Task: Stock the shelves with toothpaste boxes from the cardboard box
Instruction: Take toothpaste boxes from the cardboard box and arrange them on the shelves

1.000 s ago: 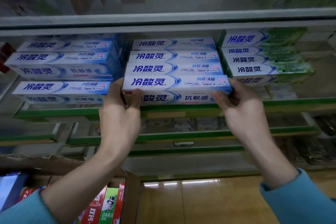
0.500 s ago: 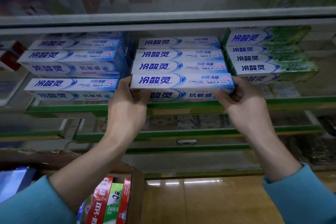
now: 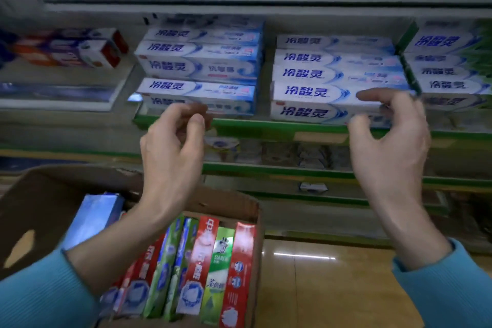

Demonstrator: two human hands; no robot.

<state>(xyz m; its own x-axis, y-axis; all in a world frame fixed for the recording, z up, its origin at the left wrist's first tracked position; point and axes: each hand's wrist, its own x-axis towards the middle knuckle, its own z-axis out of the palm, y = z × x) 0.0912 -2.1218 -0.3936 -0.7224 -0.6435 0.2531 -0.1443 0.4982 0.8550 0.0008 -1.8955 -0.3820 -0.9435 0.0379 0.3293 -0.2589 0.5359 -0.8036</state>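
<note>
Standing at the green-edged glass shelf [image 3: 266,128], you had the open brown cardboard box [image 3: 247,210] at the lower left, packed with upright toothpaste cartons in red, green and blue [image 3: 199,255]. At the shelf's left end lay some blurred red-and-white boxes [image 3: 101,52]. Next came a left stack of blue-and-white toothpaste boxes [image 3: 199,66], with one more such box in front of it by the shelf's front edge. Your left hand [image 3: 173,146] hovered just below that front edge, fingers loosely curled and gripping nothing. Further right sat the middle stack of blue-and-white toothpaste boxes [image 3: 319,74], its front box [image 3: 311,102] flush with the front edge. Your right hand [image 3: 391,141] was half open before that box's right end, forefinger and thumb spread; motion blur kept you from telling whether the fingertips touched it. At the shelf's right end stood a stack of green-tinted toothpaste boxes [image 3: 447,72], touching the middle stack.
</note>
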